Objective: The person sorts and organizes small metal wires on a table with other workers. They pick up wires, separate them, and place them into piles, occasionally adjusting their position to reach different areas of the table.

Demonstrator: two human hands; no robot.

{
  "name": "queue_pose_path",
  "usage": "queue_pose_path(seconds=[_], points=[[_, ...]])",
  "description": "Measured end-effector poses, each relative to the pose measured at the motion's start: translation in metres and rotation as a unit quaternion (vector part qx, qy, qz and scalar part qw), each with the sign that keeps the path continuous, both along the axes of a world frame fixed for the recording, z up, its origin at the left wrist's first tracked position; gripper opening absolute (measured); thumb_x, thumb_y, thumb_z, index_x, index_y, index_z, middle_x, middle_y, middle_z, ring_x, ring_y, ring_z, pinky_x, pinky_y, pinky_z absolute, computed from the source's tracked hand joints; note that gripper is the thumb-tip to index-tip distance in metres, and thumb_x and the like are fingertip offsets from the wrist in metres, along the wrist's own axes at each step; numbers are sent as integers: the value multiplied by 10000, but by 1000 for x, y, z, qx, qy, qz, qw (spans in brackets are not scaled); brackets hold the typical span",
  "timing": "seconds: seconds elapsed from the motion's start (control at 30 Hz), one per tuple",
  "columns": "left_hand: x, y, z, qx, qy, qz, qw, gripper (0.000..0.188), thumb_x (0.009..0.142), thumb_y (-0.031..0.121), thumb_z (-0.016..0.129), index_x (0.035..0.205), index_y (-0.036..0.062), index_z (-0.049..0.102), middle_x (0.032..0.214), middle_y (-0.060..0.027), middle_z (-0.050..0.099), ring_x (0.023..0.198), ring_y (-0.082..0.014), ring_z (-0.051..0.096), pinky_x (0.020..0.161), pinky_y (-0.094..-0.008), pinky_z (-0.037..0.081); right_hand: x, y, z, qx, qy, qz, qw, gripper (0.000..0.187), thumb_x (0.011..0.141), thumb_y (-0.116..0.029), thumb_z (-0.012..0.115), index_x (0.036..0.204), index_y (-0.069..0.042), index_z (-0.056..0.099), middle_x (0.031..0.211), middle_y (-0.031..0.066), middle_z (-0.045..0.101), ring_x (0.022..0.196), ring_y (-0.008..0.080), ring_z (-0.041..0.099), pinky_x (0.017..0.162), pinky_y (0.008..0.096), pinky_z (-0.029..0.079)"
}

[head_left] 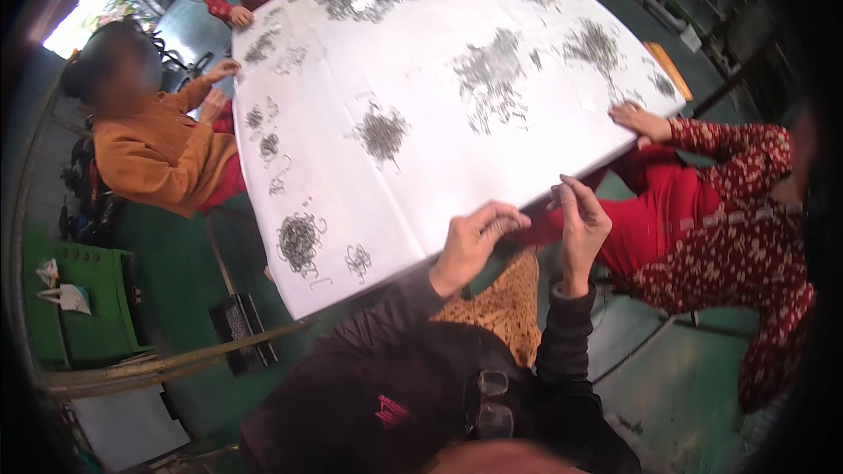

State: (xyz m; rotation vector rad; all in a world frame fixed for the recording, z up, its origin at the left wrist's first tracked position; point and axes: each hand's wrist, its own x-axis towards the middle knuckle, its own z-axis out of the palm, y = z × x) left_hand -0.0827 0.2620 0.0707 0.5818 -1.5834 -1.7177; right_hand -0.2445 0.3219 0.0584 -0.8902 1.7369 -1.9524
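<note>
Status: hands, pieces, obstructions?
Left hand, right hand near the white table; any hold unclear. Small dark pieces heaped on top. Possible obstacle: co-worker's hand at right.

At left are a green cabinet (104, 274), green flooring (180, 276) and a bright opening (77, 19).

The left hand (479, 244) and the right hand (583, 226) are held, fingers bent, by the near edge of a white table (500, 180), which is scattered with piles of small dark pieces (384, 134) and flanked by seated people (162, 160).
</note>
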Motion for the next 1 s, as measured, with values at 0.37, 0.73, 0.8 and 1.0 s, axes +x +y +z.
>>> queue_pose_path(seconds=[0.37, 0.73, 0.8, 1.0], points=[[12, 6, 12, -33, -47, 6, 998, 115, 936, 58, 579, 999, -15, 641, 934, -44, 684, 903, -109, 630, 833, -251, 492, -102, -184, -114, 195, 578, 110, 785, 86, 732, 69, 514, 770, 68, 591, 930, 222, 545, 961, 389, 518, 834, 449, 467], [17, 9, 3, -16, -28, 9, 999, 106, 931, 56, 586, 987, -12, 646, 927, -48, 684, 914, -108, 632, 838, -245, 492, -105, -148, -119, 173, 563, 127, 798, 120, 749, 92, 464, 824, 86, 557, 975, 253, 541, 971, 408, 506, 828, 458, 457], [18, 10, 6, -19, -35, 3, 999, 108, 928, 60, 592, 989, -11, 646, 924, -49, 686, 916, -111, 635, 840, -249, 492, -106, -148, -114, 147, 567, 110, 803, 113, 744, 88, 466, 807, 78, 559, 940, 244, 560, 935, 412, 518, 815, 466, 459], [19, 11, 9, -85, -62, 9, 994, 116, 912, 61, 614, 992, -19, 641, 922, -59, 690, 907, -120, 647, 827, -263, 501, -65, -118, -63, 147, 238, 152, 948, 105, 805, 36, 604, 905, 53, 628, 783, 161, 655, 697, 243, 650, 673, 336, 531]])
